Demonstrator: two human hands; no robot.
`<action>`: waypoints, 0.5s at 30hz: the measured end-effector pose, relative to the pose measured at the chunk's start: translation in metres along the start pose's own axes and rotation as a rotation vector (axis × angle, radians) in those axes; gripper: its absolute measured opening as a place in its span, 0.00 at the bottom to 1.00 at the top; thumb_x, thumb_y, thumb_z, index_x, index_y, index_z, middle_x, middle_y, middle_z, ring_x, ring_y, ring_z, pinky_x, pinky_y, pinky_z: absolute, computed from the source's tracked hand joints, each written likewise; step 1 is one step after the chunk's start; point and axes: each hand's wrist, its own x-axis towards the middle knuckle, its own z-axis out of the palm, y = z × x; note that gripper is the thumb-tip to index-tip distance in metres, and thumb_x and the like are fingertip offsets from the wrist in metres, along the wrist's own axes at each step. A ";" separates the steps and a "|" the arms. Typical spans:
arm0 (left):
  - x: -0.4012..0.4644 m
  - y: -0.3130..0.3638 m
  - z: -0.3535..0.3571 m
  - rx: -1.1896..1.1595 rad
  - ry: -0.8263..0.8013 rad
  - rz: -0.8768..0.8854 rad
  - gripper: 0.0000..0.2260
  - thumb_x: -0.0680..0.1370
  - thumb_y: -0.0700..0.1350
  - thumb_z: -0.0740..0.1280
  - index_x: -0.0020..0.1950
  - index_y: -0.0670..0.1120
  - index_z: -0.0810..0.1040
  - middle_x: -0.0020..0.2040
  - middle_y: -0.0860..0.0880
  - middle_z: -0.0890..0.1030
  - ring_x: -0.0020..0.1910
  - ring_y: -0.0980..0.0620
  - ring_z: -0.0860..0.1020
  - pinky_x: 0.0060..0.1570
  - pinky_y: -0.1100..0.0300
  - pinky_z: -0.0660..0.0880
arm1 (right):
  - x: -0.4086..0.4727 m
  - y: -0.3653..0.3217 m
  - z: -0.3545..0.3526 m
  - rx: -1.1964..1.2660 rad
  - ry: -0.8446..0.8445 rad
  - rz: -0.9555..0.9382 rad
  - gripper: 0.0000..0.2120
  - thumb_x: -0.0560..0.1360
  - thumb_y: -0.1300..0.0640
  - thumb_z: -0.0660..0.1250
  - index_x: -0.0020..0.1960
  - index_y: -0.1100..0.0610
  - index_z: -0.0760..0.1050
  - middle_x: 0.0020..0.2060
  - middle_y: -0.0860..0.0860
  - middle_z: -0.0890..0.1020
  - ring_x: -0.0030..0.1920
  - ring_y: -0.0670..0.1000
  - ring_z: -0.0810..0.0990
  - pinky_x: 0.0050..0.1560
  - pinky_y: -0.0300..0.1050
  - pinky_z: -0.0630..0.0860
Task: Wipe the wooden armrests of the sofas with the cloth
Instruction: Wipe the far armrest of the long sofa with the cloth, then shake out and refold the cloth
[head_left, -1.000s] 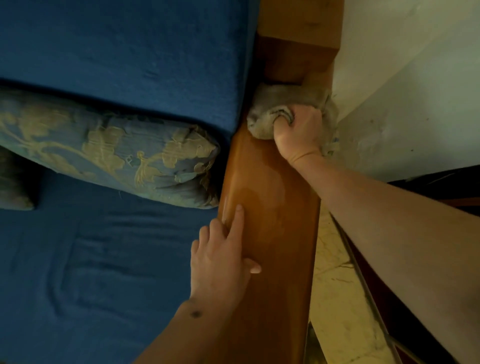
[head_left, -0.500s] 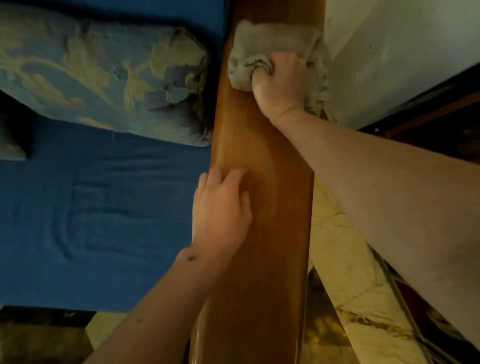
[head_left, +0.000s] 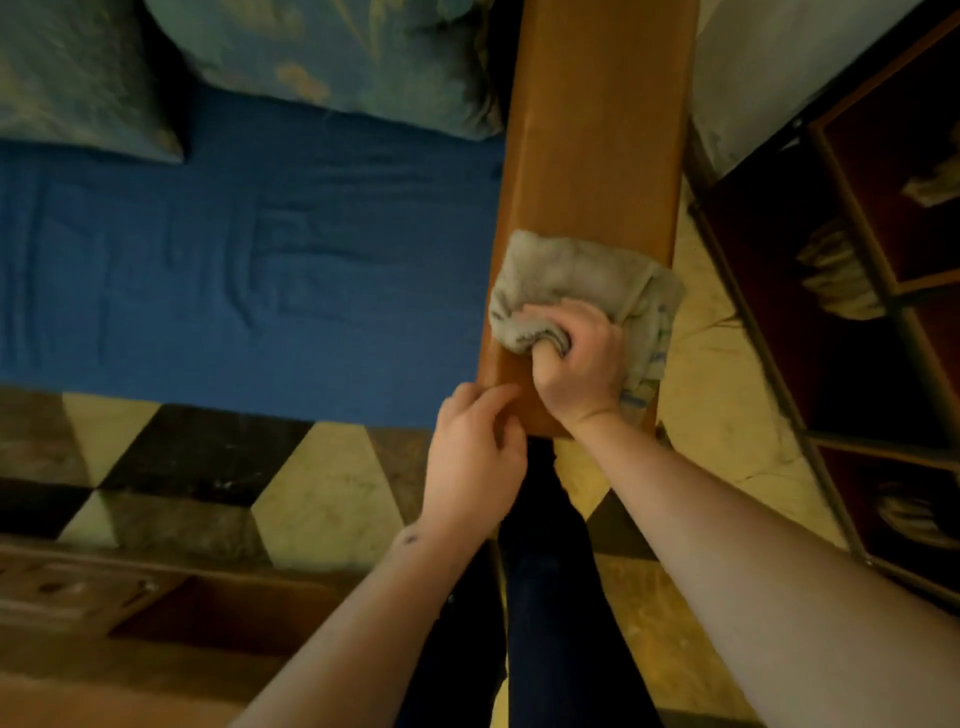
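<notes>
right hand (head_left: 579, 364): fist clamped on cloth (head_left: 576, 275), pressing it down
cloth: bunched, on armrest (head_left: 597, 130) near its front end
left hand (head_left: 475, 457): holds nothing, fingers curled, tips on armrest's front-left corner
armrest: beside blue seat cushion (head_left: 249, 270)

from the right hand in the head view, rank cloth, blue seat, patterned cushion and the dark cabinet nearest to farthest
1. Cloth: gripped in the right hand, on the armrest.
2. Blue seat: just left of the armrest.
3. Dark cabinet to the right and patterned cushion up-left: too close to call.
</notes>
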 end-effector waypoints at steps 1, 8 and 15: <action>-0.013 -0.005 0.004 -0.017 -0.036 -0.011 0.17 0.77 0.41 0.63 0.65 0.50 0.80 0.50 0.54 0.74 0.53 0.49 0.75 0.52 0.58 0.73 | -0.021 0.000 0.002 0.021 -0.011 0.024 0.17 0.65 0.62 0.64 0.48 0.59 0.88 0.45 0.55 0.89 0.49 0.60 0.86 0.58 0.54 0.81; -0.097 -0.028 -0.007 -0.203 -0.231 -0.309 0.12 0.77 0.46 0.66 0.60 0.52 0.81 0.48 0.60 0.81 0.48 0.63 0.78 0.46 0.70 0.72 | -0.102 -0.050 0.004 0.574 -0.087 0.637 0.13 0.62 0.63 0.59 0.33 0.50 0.80 0.33 0.45 0.80 0.39 0.49 0.78 0.40 0.41 0.73; -0.146 -0.015 -0.078 -1.196 -0.144 -0.858 0.17 0.74 0.52 0.75 0.54 0.41 0.81 0.45 0.42 0.83 0.41 0.46 0.82 0.42 0.52 0.77 | -0.090 -0.148 -0.009 1.198 0.112 1.245 0.10 0.69 0.64 0.59 0.36 0.59 0.78 0.33 0.54 0.83 0.33 0.58 0.81 0.43 0.46 0.77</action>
